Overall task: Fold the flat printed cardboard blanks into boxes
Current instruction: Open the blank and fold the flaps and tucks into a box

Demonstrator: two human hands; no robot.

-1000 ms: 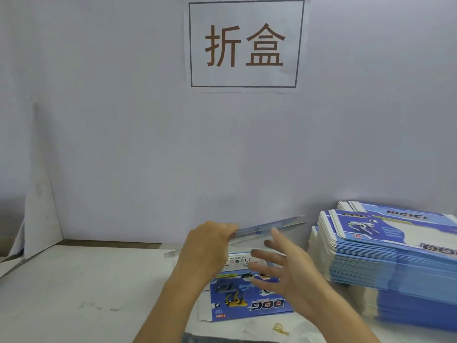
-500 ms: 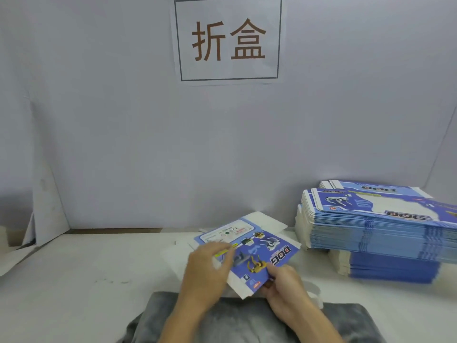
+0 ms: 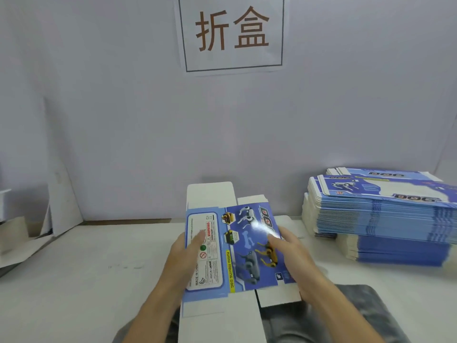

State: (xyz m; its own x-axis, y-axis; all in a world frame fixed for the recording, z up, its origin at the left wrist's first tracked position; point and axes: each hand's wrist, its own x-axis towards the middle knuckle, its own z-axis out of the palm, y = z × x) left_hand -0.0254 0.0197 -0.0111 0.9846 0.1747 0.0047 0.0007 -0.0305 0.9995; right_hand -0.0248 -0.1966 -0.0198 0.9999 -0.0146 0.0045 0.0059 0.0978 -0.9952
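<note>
the left hand is gripping the left edge of a printed cardboard blank, its thumb lying across the white warning panel and the rest of its fingers hidden behind the card. the right hand is holding the blank's right edge, thumb stretched over the glossy blue panel with the robot dog pictures; its other fingers are going under the card and cannot be seen. the blank is being held up between the two hands, tilted toward the camera, above the near part of the desk. plain white flaps are sticking out at its top and bottom, and yellow lettering reading "funny moving dog" is running along one fold line. under the forearms, at the near edge of the view, a grey cloth is lying; whether it is a garment or a mat cannot be told. farther right on the desk, well apart from the hands, a tall stack of flat blue blanks is sitting, its upper part shifted a little off the lower part. at far left, a white cardboard sheet is leaning against the pale wall. high on the wall a paper sign is showing two brown chinese characters in a thin frame.
</note>
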